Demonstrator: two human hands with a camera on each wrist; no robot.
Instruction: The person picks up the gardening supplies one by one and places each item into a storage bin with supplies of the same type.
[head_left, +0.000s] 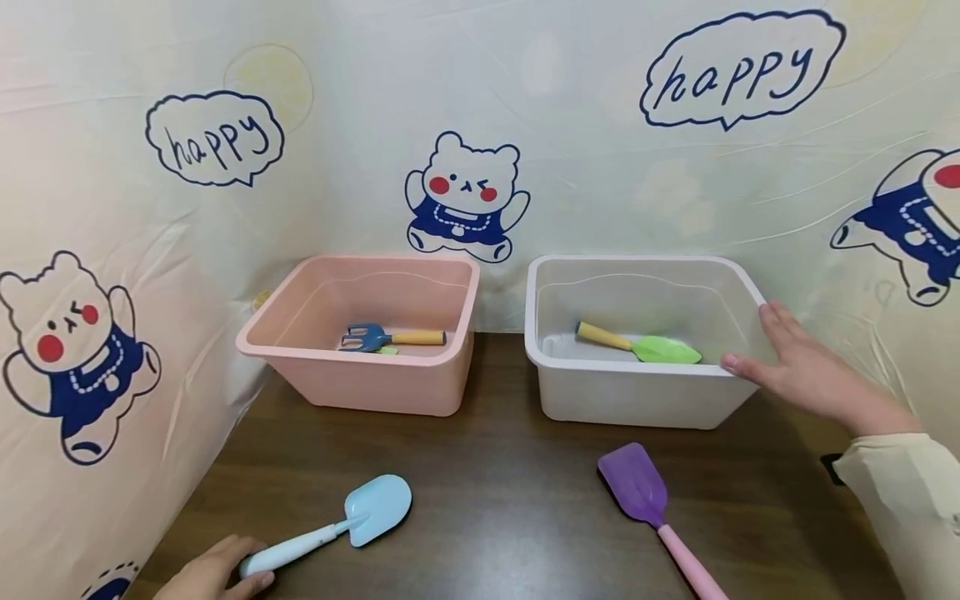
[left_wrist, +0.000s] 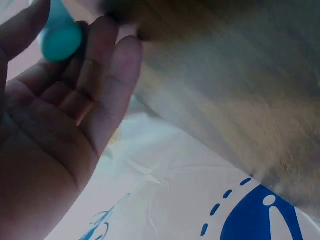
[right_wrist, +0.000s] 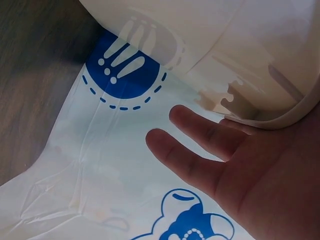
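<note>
Nearest the camera, the left grip (head_left: 215,572) had the blue shovel (head_left: 315,540) by the tail of its handle, thumb one side, fingers loosely curled round the other. That shovel's scoop lay on the counter (head_left: 480,500), in front of the white tub (head_left: 630,396) and to its left; couldn't tell if the handle was lifted. The right grip (head_left: 813,379) was spread with straight fingers at the white tub's right rim, no tool held. IMO a hold that far back looked tippy, so sliding up toward the scoop and snugging the fingers seemed smarter, well clear of the purple spatula (head_left: 641,492) just in front of the white tub.
</note>
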